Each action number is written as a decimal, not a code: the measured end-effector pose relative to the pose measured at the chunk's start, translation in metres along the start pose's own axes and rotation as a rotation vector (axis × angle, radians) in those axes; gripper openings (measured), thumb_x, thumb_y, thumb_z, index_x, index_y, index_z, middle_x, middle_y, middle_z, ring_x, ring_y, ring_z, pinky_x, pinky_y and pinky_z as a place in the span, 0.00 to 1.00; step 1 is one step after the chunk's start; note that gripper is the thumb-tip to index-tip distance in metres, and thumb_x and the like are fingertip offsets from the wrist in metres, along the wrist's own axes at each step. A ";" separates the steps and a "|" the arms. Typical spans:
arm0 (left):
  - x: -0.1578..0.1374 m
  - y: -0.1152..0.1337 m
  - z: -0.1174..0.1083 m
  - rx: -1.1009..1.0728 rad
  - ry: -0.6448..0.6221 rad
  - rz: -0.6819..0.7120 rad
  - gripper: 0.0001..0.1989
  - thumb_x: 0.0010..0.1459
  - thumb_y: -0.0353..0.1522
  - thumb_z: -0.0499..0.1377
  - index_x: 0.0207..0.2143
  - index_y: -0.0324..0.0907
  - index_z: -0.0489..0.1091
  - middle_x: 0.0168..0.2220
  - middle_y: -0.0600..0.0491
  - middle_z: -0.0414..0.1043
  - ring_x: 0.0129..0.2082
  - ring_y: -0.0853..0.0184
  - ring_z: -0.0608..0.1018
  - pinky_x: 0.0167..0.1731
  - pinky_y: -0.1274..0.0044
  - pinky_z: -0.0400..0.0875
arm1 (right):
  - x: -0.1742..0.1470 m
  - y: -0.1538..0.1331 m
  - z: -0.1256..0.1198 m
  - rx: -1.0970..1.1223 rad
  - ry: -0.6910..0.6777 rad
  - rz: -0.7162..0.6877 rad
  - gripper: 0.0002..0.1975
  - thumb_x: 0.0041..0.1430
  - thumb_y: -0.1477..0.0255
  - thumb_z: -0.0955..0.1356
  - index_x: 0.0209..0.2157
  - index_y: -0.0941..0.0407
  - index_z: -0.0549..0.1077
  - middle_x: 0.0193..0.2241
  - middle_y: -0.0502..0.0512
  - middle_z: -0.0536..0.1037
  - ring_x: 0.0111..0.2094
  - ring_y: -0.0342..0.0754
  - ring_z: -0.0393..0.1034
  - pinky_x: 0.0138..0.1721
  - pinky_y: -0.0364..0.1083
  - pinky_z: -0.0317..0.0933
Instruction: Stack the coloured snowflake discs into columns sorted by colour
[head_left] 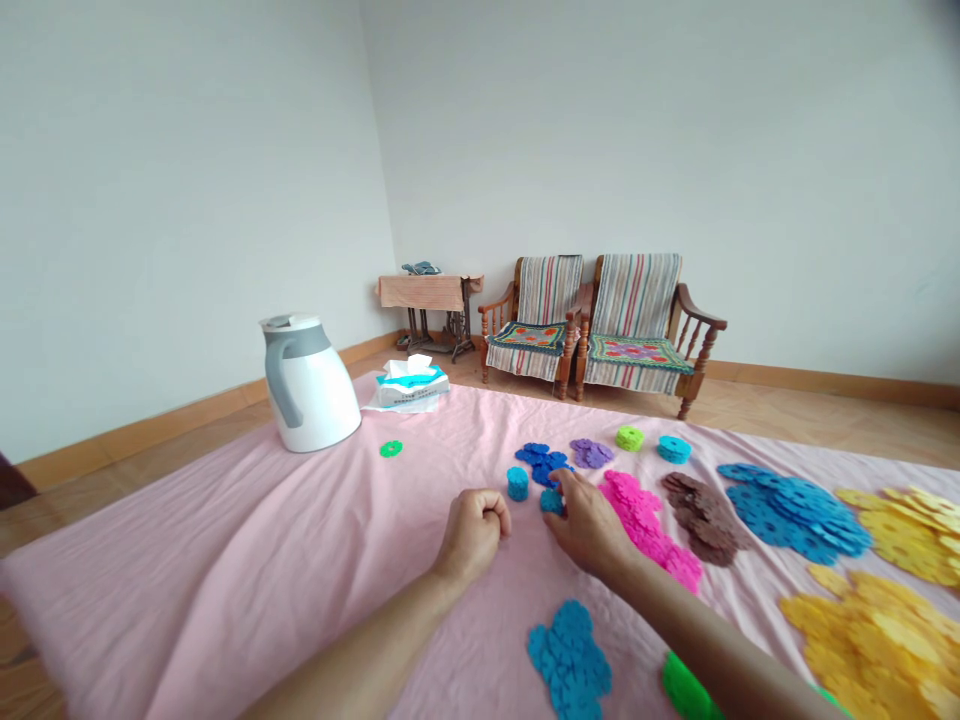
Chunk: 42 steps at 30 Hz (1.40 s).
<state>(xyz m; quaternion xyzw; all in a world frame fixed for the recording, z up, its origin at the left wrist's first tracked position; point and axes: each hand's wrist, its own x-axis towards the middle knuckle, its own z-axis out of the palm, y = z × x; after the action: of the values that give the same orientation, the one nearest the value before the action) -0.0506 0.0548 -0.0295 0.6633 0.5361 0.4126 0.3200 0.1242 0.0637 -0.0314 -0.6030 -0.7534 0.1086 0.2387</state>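
Note:
My right hand point(590, 522) has its thumb and fingers closed around a short stack of blue notched discs point(551, 501), low over the pink cloth. My left hand point(472, 532) is curled into a loose fist on the near left of that stack, and nothing shows in its fingers. Between and just beyond my hands stands another blue disc stack point(517, 484), touched by neither. Dark blue discs point(541, 460) lie loose behind the right fingers. A pink disc pile point(646, 525) spreads beside my right wrist, and loose blue discs point(571, 655) lie between my forearms.
Purple discs point(592, 453), a lime stack point(629, 438) and a light-blue stack point(674, 449) sit farther back. Brown point(703, 518), blue point(799, 510) and yellow point(881, 640) piles cover the right. A white jug point(321, 395), tissue box point(412, 384) and single green disc point(391, 449) are left.

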 end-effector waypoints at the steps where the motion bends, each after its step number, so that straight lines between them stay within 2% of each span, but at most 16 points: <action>1: 0.000 0.000 0.000 0.000 -0.001 -0.002 0.13 0.35 0.22 0.43 0.11 0.40 0.64 0.13 0.57 0.64 0.17 0.71 0.67 0.22 0.81 0.59 | -0.002 0.000 -0.004 0.005 -0.004 0.001 0.22 0.50 0.76 0.64 0.49 0.60 0.64 0.43 0.63 0.72 0.40 0.51 0.69 0.42 0.47 0.59; 4: 0.000 0.000 0.000 -0.002 -0.002 0.000 0.13 0.35 0.22 0.43 0.11 0.40 0.64 0.13 0.57 0.64 0.18 0.71 0.67 0.22 0.81 0.60 | -0.013 -0.002 -0.020 0.031 -0.038 -0.026 0.17 0.50 0.76 0.64 0.45 0.59 0.67 0.43 0.61 0.72 0.39 0.50 0.69 0.41 0.47 0.60; 6: 0.000 0.001 0.000 -0.003 -0.002 0.004 0.13 0.35 0.22 0.43 0.11 0.40 0.64 0.13 0.57 0.64 0.18 0.71 0.67 0.23 0.81 0.60 | -0.026 -0.003 -0.034 0.069 -0.107 -0.063 0.08 0.50 0.76 0.64 0.34 0.56 0.71 0.33 0.56 0.74 0.36 0.49 0.69 0.38 0.45 0.60; 8: -0.001 0.001 0.001 0.000 0.000 0.002 0.13 0.36 0.22 0.43 0.11 0.40 0.64 0.13 0.57 0.64 0.18 0.71 0.67 0.23 0.81 0.60 | -0.042 -0.006 -0.046 0.129 -0.220 -0.118 0.08 0.46 0.77 0.66 0.30 0.54 0.73 0.29 0.50 0.75 0.30 0.44 0.70 0.31 0.40 0.61; 10: -0.001 0.001 0.001 0.005 0.002 -0.005 0.13 0.36 0.21 0.44 0.11 0.40 0.64 0.13 0.57 0.63 0.18 0.71 0.67 0.23 0.81 0.60 | -0.057 -0.008 -0.053 0.222 -0.311 -0.147 0.13 0.44 0.78 0.67 0.34 0.53 0.73 0.32 0.50 0.75 0.32 0.43 0.70 0.33 0.40 0.61; 13: -0.001 0.002 0.001 0.008 0.005 -0.009 0.13 0.36 0.21 0.43 0.11 0.40 0.64 0.13 0.57 0.63 0.18 0.72 0.67 0.24 0.81 0.60 | -0.072 -0.010 -0.057 0.283 -0.374 -0.154 0.18 0.41 0.79 0.67 0.37 0.52 0.74 0.35 0.50 0.73 0.34 0.44 0.68 0.35 0.41 0.60; 19: 0.000 0.002 0.001 0.012 0.005 -0.013 0.13 0.35 0.21 0.43 0.11 0.40 0.64 0.12 0.58 0.62 0.18 0.72 0.67 0.24 0.81 0.60 | -0.079 -0.012 -0.057 0.309 -0.386 -0.180 0.15 0.42 0.79 0.67 0.34 0.50 0.75 0.34 0.48 0.72 0.34 0.42 0.67 0.34 0.40 0.58; 22: 0.000 0.000 0.001 0.017 0.005 -0.012 0.13 0.35 0.21 0.43 0.11 0.40 0.64 0.12 0.58 0.63 0.17 0.72 0.67 0.23 0.81 0.60 | -0.080 -0.017 -0.061 0.252 -0.372 -0.243 0.11 0.48 0.77 0.67 0.33 0.50 0.74 0.36 0.49 0.72 0.36 0.43 0.68 0.38 0.41 0.58; 25: 0.001 -0.001 0.002 0.011 0.007 -0.016 0.13 0.36 0.21 0.44 0.11 0.40 0.64 0.12 0.57 0.62 0.17 0.72 0.66 0.23 0.81 0.60 | -0.084 -0.025 -0.064 0.070 -0.383 -0.272 0.08 0.53 0.72 0.65 0.36 0.51 0.73 0.39 0.54 0.73 0.39 0.49 0.68 0.39 0.45 0.59; 28: 0.001 0.000 0.001 0.005 0.010 -0.021 0.12 0.35 0.21 0.44 0.11 0.40 0.63 0.12 0.57 0.62 0.17 0.72 0.67 0.23 0.81 0.60 | -0.088 -0.032 -0.064 -0.114 -0.421 -0.293 0.09 0.54 0.72 0.63 0.36 0.53 0.73 0.38 0.58 0.73 0.38 0.53 0.69 0.38 0.49 0.60; 31: 0.001 0.000 0.001 0.006 0.009 -0.012 0.12 0.35 0.22 0.44 0.11 0.40 0.64 0.12 0.57 0.62 0.17 0.72 0.67 0.23 0.81 0.59 | -0.084 -0.029 -0.059 -0.100 -0.336 -0.295 0.09 0.54 0.72 0.62 0.36 0.54 0.73 0.36 0.57 0.73 0.36 0.52 0.69 0.36 0.47 0.60; 33: 0.001 0.001 0.001 0.009 0.005 -0.007 0.13 0.35 0.22 0.44 0.11 0.40 0.64 0.13 0.57 0.63 0.18 0.72 0.67 0.22 0.81 0.59 | -0.072 -0.022 -0.055 -0.029 -0.195 -0.259 0.11 0.56 0.72 0.62 0.38 0.54 0.73 0.34 0.55 0.72 0.34 0.49 0.69 0.33 0.45 0.60; 36: 0.000 0.002 0.001 0.008 0.003 -0.002 0.13 0.35 0.21 0.43 0.11 0.40 0.64 0.14 0.57 0.64 0.18 0.71 0.68 0.23 0.81 0.60 | -0.043 -0.008 -0.048 -0.034 -0.007 -0.230 0.12 0.55 0.72 0.62 0.40 0.55 0.73 0.30 0.53 0.71 0.30 0.46 0.68 0.33 0.44 0.59; 39: 0.000 0.003 0.001 0.004 0.002 -0.008 0.13 0.36 0.21 0.43 0.11 0.40 0.63 0.14 0.57 0.65 0.19 0.71 0.68 0.23 0.81 0.60 | -0.016 0.002 -0.042 -0.056 0.041 -0.192 0.12 0.56 0.71 0.62 0.40 0.57 0.74 0.31 0.55 0.71 0.30 0.47 0.68 0.33 0.45 0.59; 42: 0.000 0.002 0.001 0.003 0.002 -0.020 0.13 0.36 0.21 0.43 0.11 0.40 0.64 0.14 0.57 0.64 0.18 0.71 0.68 0.23 0.82 0.60 | -0.002 0.004 -0.035 -0.069 0.040 -0.184 0.11 0.56 0.70 0.63 0.38 0.56 0.74 0.31 0.55 0.71 0.29 0.47 0.68 0.32 0.44 0.58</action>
<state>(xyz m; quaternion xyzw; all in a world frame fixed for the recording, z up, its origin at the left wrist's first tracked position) -0.0491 0.0546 -0.0278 0.6578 0.5438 0.4092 0.3225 0.1453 0.0583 -0.0033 -0.5411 -0.8040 0.0479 0.2419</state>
